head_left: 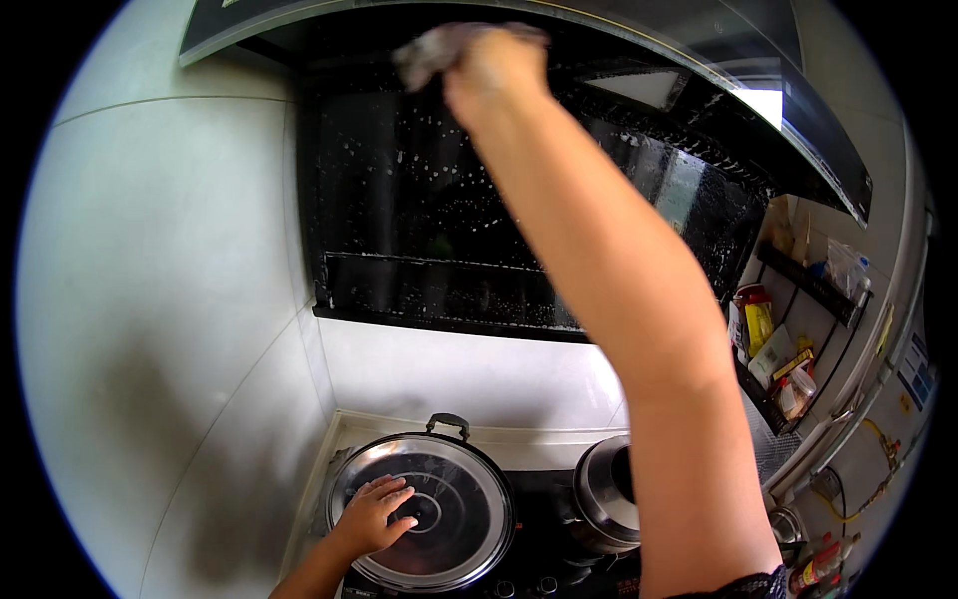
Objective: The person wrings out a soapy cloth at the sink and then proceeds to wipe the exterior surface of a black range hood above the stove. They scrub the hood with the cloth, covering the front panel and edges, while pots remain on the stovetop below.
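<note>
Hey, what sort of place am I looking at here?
Most likely a kitchen: a large lidded pan and a metal pot sit on a black stove, below what looks like a range hood.

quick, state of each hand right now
Left hand: open, fingers spread over the round pan lid.
Right hand: closed, holding a greyish cloth.

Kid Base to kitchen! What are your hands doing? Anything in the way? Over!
Right hand: holding blurred greyish cloth up at range hood. Left hand: spread over pan lid. Hood: black, pale-spotted. Right forearm hides part of it.
</note>
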A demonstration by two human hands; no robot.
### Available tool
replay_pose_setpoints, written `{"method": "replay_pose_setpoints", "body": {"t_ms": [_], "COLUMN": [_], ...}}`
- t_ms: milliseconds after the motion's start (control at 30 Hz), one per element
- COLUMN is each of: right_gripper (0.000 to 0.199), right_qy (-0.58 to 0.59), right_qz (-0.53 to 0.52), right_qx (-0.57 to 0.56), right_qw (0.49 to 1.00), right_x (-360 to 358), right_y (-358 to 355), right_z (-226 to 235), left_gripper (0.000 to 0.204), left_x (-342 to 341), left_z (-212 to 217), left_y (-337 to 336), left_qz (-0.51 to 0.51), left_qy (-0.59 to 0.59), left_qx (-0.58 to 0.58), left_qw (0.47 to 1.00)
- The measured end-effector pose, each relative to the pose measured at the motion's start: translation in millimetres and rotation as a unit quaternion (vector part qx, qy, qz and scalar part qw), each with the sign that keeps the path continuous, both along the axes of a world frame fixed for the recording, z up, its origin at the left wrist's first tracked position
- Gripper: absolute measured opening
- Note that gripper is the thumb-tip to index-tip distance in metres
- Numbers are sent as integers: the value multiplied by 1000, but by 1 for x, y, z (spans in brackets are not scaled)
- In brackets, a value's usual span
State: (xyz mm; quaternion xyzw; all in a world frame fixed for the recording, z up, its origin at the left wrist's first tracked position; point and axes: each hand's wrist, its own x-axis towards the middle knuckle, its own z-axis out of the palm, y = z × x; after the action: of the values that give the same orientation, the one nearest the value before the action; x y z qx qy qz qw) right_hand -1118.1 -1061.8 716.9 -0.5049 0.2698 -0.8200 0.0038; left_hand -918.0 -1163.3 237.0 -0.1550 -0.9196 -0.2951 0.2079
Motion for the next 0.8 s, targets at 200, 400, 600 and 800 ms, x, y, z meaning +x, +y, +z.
{"method": "replay_pose_setpoints", "body": {"t_ms": [200,400,600,800], "right_gripper": [16,24,14,27], "right_qy": [7,14,-236,-166], "right_qz": [-192,-130,22,213], "right_qx": [-74,-102,-6,-36], "right_qw": [979,986,972,962], "right_x": [52,16,-35,51], "right_y": [94,53,-27,-162], "right_z": [-24,0,41,23], "left_gripper": [49,48,50,52], "left_x": [-1,0,5,28], "left_z": [11,14,8,1], "left_y": [2,9,3,-15], "left_qz": [-14,-20,-11,38], "left_qy": [2,3,0,-23], "left_qx": [-28,-23,-10,-2], "left_qw": [999,1000,1000,999]}}
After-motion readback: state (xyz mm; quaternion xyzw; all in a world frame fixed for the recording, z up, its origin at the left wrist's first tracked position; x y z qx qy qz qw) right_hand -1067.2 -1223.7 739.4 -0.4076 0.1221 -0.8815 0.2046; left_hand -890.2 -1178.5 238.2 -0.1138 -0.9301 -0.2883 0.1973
